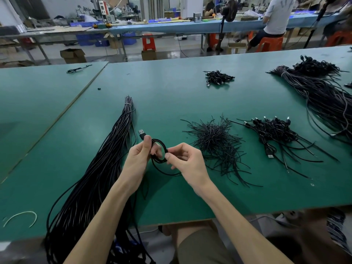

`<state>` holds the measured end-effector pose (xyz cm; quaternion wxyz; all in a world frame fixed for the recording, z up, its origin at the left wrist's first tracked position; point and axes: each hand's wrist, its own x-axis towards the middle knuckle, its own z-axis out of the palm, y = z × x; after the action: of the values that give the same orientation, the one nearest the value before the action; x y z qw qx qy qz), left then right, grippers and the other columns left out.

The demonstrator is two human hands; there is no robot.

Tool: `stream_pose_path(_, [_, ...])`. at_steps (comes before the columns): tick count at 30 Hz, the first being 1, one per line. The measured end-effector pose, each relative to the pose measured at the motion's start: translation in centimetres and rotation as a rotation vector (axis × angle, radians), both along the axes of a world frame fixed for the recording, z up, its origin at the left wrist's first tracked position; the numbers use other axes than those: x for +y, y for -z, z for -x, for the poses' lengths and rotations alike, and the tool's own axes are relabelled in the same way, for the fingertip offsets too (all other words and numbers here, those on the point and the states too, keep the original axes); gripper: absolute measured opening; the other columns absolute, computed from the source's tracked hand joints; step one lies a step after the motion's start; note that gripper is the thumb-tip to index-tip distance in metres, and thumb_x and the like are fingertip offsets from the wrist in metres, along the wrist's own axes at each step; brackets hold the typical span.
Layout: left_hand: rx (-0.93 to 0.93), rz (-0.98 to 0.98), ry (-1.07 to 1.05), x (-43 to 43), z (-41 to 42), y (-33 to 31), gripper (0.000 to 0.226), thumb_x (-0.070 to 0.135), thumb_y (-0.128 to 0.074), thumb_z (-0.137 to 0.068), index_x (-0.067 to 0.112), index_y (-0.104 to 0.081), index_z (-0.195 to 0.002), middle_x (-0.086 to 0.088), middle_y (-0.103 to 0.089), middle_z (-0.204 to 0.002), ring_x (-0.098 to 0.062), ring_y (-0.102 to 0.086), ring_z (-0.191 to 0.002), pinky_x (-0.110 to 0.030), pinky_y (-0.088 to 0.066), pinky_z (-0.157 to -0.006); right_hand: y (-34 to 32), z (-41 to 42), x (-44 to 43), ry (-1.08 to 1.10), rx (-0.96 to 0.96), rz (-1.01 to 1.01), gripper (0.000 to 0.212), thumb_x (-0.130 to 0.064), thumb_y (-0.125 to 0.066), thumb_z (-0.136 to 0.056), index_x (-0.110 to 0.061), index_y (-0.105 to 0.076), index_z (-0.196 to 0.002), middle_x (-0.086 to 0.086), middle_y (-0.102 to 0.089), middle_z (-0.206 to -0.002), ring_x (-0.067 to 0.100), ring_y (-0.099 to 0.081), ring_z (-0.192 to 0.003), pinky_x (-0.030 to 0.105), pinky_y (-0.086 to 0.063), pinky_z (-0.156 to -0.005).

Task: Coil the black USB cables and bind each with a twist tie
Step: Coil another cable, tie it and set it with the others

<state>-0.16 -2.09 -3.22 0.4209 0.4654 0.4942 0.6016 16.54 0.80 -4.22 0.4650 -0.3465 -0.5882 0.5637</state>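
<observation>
Cable (162, 143) gripped: left hand (138, 157), right hand (187, 161).

No readable text or labels.

Green worktable (190, 88), orange stools (149, 42), blue benches (171, 27)

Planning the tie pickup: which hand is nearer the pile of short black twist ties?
Right. The right hand, pinching the coiled black USB cable, lies beside the pile of short black twist ties; the left hand grips the coil's far side.
</observation>
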Motion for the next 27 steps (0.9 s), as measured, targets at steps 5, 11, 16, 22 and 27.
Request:
stream_pose_path(5, [0.052,0.099,-0.026,-0.2,0.3,-0.1,0.061,0.083,-0.053,-0.085,0.026,-0.056,-0.064,-0.011,-0.046,-0.074,-0.024,-0.034,-0.061,-0.033,-0.027,-0.056,0.1,-0.1,0.1,-0.013,0.007,-0.001,0.005,-0.009,-0.078,-0.091,-0.012,-0.073,-0.092,0.001,-0.075,-0.077,0.014,-0.072,-0.074,0.025,-0.058,-0.066])
stream_pose_path(11, [-0.130,0.044,0.207,-0.2,0.9,-0.3,0.041,0.048,-0.054,-0.101,0.023,-0.067,-0.070,0.000,-0.055,-0.082,-0.014,-0.055,-0.059,-0.024,-0.051,-0.056,0.1,-0.6,0.5,0.003,0.074,0.054,0.008,-0.009,-0.075,-0.093,-0.016,-0.078,-0.092,0.004,-0.075,-0.080,0.009,-0.067,-0.072,0.022,-0.055,-0.063])
stream_pose_path(16, [-0.164,0.025,0.303,-0.5,1.2,-0.4,0.039,0.035,-0.048,-0.103,0.017,-0.070,-0.076,0.001,-0.059,-0.085,-0.016,-0.060,-0.063,-0.025,-0.056,-0.066,0.2,-0.6,0.5,0.012,0.070,0.059,0.011,-0.011,-0.074,-0.093,-0.022,-0.079,-0.091,0.010,-0.077,-0.087,0.009,-0.067,-0.074,0.020,-0.052,-0.061])
stream_pose_path(22, [-0.149,0.012,0.336,-0.6,1.6,0.1,0.026,0.025,-0.055,-0.101,0.017,-0.071,-0.083,-0.003,-0.065,-0.086,-0.018,-0.065,-0.069,-0.028,-0.059,-0.079,0.3,-0.6,0.6,0.067,0.084,0.052,0.008,-0.016,-0.075,-0.093,-0.021,-0.081,-0.093,-0.003,-0.075,-0.081,0.002,-0.060,-0.070,0.015,-0.046,-0.065])
stream_pose_path(27, [-0.054,-0.006,0.101,-0.1,1.5,0.6,0.025,0.026,-0.057,-0.098,0.011,-0.069,-0.081,0.000,-0.066,-0.086,-0.013,-0.063,-0.066,-0.025,-0.059,-0.072,0.2,-0.4,0.3,0.202,-0.052,-0.063,0.010,-0.031,-0.074,-0.095,-0.032,-0.079,-0.103,-0.013,-0.071,-0.102,0.005,-0.062,-0.099,0.021,-0.046,-0.082])
